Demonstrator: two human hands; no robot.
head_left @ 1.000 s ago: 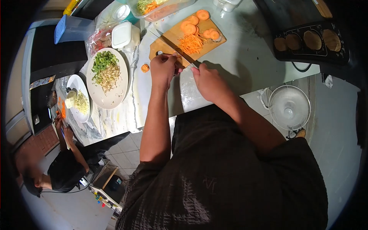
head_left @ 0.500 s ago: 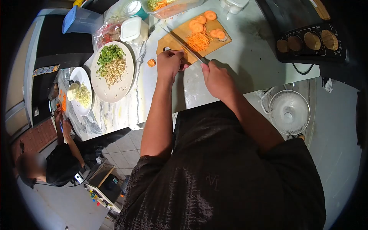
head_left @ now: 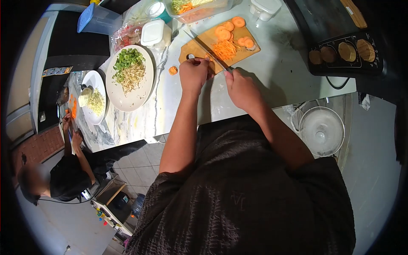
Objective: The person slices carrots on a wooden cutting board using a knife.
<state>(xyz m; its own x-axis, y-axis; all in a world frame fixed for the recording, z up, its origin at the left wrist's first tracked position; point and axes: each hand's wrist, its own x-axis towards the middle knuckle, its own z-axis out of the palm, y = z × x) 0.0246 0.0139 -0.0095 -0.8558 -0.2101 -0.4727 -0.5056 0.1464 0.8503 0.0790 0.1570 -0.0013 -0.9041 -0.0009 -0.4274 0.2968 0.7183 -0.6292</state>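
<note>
My right hand (head_left: 243,89) is closed round the handle of a kitchen knife (head_left: 205,47). Its long blade slants across the wooden cutting board (head_left: 209,39), pointing to the far left. Beside the blade, at the board's near left edge, my left hand (head_left: 194,76) is closed with its fingers bent. What those fingers hold is hidden, though bits of orange show close by. A pile of shredded carrot (head_left: 224,50) lies to the right of the blade. Round carrot slices (head_left: 222,32) rest along the board's far side. One carrot end piece (head_left: 173,70) sits on the counter, left of my left hand.
To the left are a plate of chopped greens and sprouts (head_left: 149,91) and a smaller white plate (head_left: 88,117). Lidded tubs (head_left: 154,34) and a clear container (head_left: 204,16) stand behind. A fan (head_left: 321,131) is below right. Another person (head_left: 70,178) works at far left.
The whole view has shifted slightly, so the board and plates appear further right. My left hand has turned a little at the blade. My right hand keeps its grip on the knife.
</note>
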